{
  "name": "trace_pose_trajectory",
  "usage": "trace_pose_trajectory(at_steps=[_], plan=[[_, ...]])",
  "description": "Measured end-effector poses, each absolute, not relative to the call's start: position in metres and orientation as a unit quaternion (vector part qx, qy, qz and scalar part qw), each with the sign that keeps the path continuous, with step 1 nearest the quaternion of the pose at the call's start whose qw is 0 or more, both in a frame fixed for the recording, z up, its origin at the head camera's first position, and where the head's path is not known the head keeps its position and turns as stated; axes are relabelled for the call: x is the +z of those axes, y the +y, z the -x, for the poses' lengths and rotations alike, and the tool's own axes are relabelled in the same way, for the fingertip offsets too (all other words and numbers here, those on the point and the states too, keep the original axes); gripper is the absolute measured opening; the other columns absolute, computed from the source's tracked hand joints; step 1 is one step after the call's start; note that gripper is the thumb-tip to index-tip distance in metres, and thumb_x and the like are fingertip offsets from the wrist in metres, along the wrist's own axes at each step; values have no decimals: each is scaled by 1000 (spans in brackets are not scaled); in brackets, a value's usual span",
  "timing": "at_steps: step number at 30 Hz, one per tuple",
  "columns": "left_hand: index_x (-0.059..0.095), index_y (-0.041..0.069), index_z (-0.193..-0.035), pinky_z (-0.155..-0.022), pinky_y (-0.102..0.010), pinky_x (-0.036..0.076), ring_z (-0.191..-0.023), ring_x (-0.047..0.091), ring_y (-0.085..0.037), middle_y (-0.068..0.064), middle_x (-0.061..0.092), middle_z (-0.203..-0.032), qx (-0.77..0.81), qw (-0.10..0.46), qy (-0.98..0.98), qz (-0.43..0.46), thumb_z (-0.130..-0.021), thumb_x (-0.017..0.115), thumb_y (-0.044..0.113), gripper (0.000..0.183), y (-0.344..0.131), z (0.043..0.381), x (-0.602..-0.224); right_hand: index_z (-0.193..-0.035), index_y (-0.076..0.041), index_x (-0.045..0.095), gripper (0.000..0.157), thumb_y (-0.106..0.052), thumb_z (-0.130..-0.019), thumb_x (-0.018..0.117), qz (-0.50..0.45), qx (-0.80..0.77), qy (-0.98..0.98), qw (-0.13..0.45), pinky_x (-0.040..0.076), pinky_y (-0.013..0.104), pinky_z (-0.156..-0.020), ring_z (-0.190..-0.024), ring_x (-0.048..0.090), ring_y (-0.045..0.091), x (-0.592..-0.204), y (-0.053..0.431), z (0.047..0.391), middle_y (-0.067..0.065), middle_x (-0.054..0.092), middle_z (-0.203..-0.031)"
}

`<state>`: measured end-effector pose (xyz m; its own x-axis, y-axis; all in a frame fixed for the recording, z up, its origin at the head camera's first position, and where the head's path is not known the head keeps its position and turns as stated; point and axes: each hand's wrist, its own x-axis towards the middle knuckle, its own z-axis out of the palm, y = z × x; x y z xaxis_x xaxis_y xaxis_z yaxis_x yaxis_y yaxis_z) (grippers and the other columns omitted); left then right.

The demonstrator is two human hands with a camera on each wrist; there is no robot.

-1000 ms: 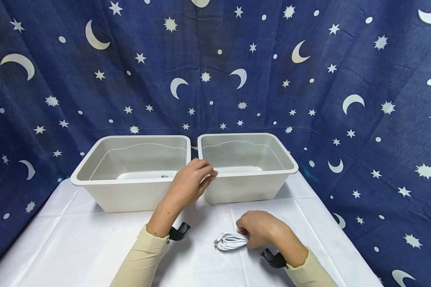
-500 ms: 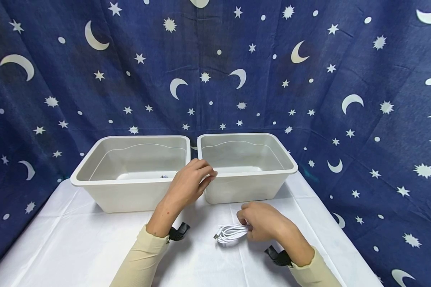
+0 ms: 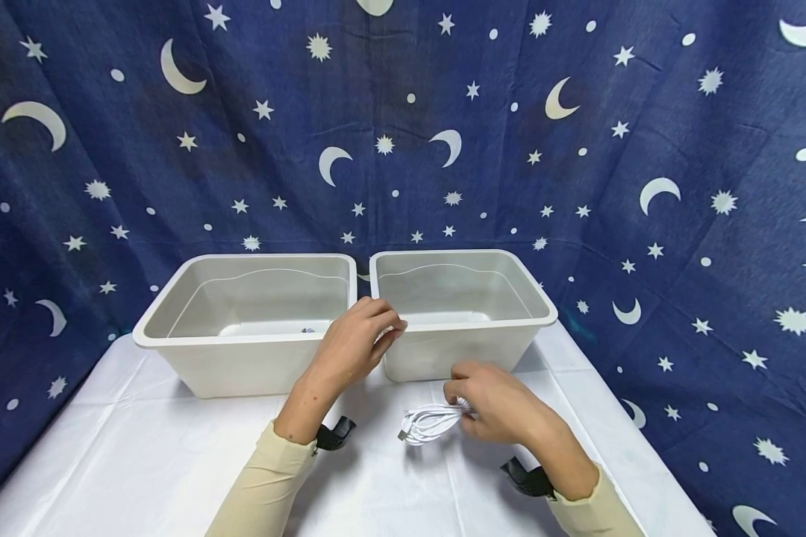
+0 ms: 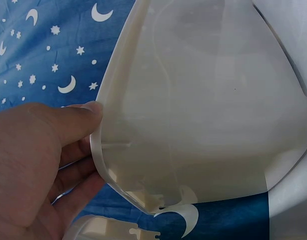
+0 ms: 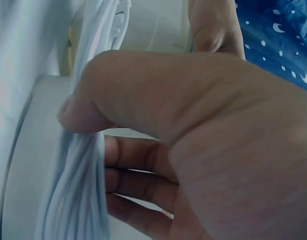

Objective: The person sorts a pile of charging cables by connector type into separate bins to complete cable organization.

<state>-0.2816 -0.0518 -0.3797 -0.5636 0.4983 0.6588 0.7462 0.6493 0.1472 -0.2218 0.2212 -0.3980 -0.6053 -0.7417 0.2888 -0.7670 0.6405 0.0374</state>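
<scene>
A bundled white USB cable [image 3: 428, 424] is pinched at its right end between the thumb and fingers of my right hand [image 3: 500, 403], low over the table in front of the right bin. Its metal plug points left. In the right wrist view the thumb lies across the looped strands of the cable [image 5: 76, 190], with fingers on the other side. My left hand [image 3: 354, 339] grips the near left corner of the right bin [image 3: 457, 350]. The left wrist view shows the thumb on the rim of that bin [image 4: 96, 145] and fingers curled behind it.
To the left stands a second pale grey bin [image 3: 242, 365], with a small dark item [image 3: 307, 330] on its floor. Both bins rest on a table with a white cloth [image 3: 141, 462]. A blue curtain [image 3: 403, 97] with moons and stars hangs behind.
My right hand has moved up and forward toward the right bin, bringing the cable with it off the cloth. My left hand has stayed at the bin's corner.
</scene>
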Motion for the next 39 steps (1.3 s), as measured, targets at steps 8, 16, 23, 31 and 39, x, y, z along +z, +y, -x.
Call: trace_pose_trajectory(at_steps=[8, 16, 23, 31, 39], plan=[[79, 19, -102, -89, -32, 55, -101, 63, -15, 7, 70, -102, -209, 297, -859, 361, -99, 77, 13, 7, -52, 282, -380, -84, -20, 65, 28, -6, -67, 81, -439, 64, -877, 187, 46, 32, -71, -78, 49, 11, -393, 226, 224, -10, 51, -87], [79, 18, -103, -89, -32, 55, -101, 63, -16, 7, 69, -102, -206, 291, -863, 359, -99, 77, 13, 7, -52, 282, -380, -93, -19, 71, 28, -5, -72, 82, -446, 84, -863, 221, 46, 34, -76, -86, 52, 12, -386, 229, 225, -9, 57, -94], [79, 19, -103, -89, -32, 55, -101, 63, -16, 7, 69, -102, -204, 289, -864, 357, -99, 77, 12, 8, -51, 282, -380, -105, -17, 72, 26, -6, -83, 79, -444, 98, -855, 247, 48, 37, -81, -93, 55, 15, -381, 231, 225, -6, 61, -102], [79, 19, -102, -88, -33, 55, -101, 63, -15, 8, 69, -101, -207, 298, -859, 361, -98, 78, 11, 8, -51, 281, -381, -113, -15, 72, 26, -6, -89, 76, -434, 108, -849, 282, 49, 43, -87, -103, 57, 22, -374, 231, 226, 0, 62, -111], [79, 18, -102, -90, -33, 55, -101, 63, -16, 7, 69, -101, -209, 298, -858, 362, -98, 78, 12, 8, -51, 281, -380, -115, -9, 71, 25, -5, -91, 74, -440, 134, -832, 310, 47, 44, -99, -110, 59, 27, -368, 233, 229, 5, 64, -119]])
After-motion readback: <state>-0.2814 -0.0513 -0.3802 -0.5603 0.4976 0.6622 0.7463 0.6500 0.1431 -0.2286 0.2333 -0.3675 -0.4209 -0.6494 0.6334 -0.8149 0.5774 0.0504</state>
